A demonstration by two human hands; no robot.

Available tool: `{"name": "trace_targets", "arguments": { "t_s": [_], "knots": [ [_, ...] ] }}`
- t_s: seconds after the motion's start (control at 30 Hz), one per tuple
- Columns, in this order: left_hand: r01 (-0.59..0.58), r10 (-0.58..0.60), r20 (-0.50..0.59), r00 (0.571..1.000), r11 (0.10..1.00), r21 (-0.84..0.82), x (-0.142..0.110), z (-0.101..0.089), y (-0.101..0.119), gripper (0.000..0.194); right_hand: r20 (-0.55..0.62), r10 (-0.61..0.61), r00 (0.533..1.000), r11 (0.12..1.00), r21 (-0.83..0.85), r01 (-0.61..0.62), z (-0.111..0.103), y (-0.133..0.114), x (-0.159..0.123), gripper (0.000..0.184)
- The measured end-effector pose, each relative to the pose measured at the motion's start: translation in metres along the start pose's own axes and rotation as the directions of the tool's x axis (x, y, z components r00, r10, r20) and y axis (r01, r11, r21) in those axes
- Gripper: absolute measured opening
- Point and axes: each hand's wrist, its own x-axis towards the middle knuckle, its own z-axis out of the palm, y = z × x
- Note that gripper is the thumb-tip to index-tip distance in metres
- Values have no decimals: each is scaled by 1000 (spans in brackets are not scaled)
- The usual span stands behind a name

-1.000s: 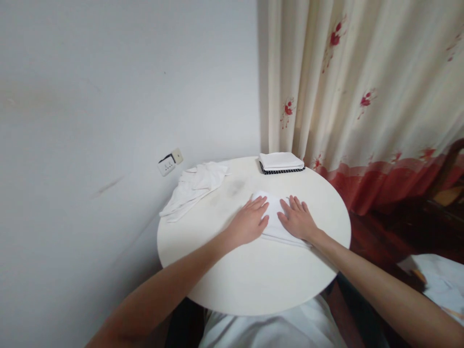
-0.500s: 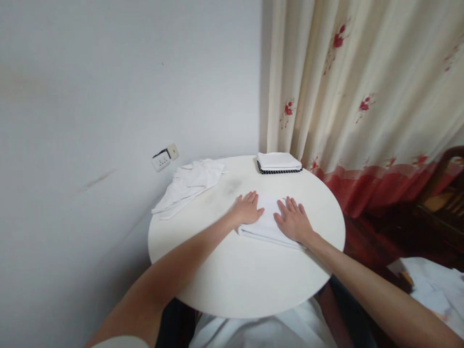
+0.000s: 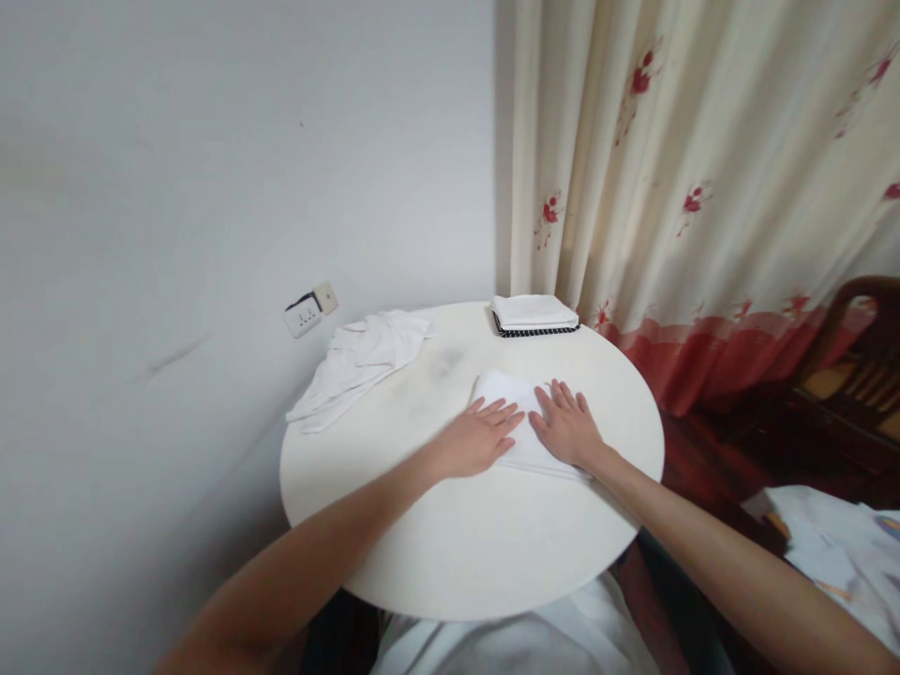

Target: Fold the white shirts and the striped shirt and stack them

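A folded white cloth [image 3: 510,389] lies flat on the round white table [image 3: 478,544] in front of me. My left hand [image 3: 482,438] rests over its left near corner, palm down with fingers outstretched. On its right side lies my right hand [image 3: 564,425], also palm down, fingers spread. Both hands touch the cloth from above and grip nothing. Parts of the cloth are hidden beneath them.
At the table's back left is a crumpled white cloth [image 3: 372,347]. A folded white stack [image 3: 534,311] with a black patterned layer underneath sits at the back right. A wall socket [image 3: 303,316], a curtain [image 3: 597,187], a wooden chair [image 3: 836,347] and white fabric [image 3: 830,544] surround the table.
My left hand has moved toward me, from the cloth's left edge to its near left corner, its fingers now pointing more to the right. My right hand stays in place on the cloth.
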Motion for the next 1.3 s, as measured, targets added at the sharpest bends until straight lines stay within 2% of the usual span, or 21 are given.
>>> {"name": "trace_targets", "arguments": {
  "t_s": [0.13,0.27,0.33,0.4,0.47,0.57,0.67,0.8,0.9,1.03,1.13,1.23,1.3],
  "knots": [
    [-55,53,25,998,994,98,-8,7,-2,46,-10,-67,998,998,9,67,0,10,-2,59],
    [-68,63,41,997,991,117,-8,3,-7,45,-17,-179,984,984,8,179,-1,49,-7,55],
    [-79,72,66,995,991,111,-7,0,-9,45,-51,-129,990,992,-10,128,-2,75,-6,55],
    [-86,76,96,992,991,105,-5,-3,-8,45,-106,-6,994,1000,-10,5,-5,98,0,54],
    [-74,63,107,992,992,104,-2,-6,-3,45,-158,80,984,997,23,-77,-9,109,8,54],
    [-96,88,92,992,992,83,3,-5,18,47,-221,54,974,995,91,-34,-16,98,23,52],
    [-205,204,84,975,979,7,5,1,44,55,-240,-59,969,988,126,91,-18,66,33,51],
    [-281,290,91,953,955,-97,1,8,61,67,-150,-269,951,953,103,286,-10,31,31,52],
    [-308,324,89,942,939,-156,-2,8,59,67,-62,-317,946,945,61,321,-2,29,27,54],
    [-330,348,60,936,922,-203,-3,7,55,67,-14,-227,974,973,39,227,0,56,30,55],
    [-326,344,56,937,923,-205,-2,7,56,66,-46,-96,994,991,85,100,-4,82,36,51],
    [-317,334,60,941,928,-196,-3,6,58,62,-181,103,978,957,287,-48,-13,99,36,46],
    [-321,338,66,939,927,-192,-3,5,60,59,-192,271,943,842,522,-135,-20,103,29,43]
  ]
}}
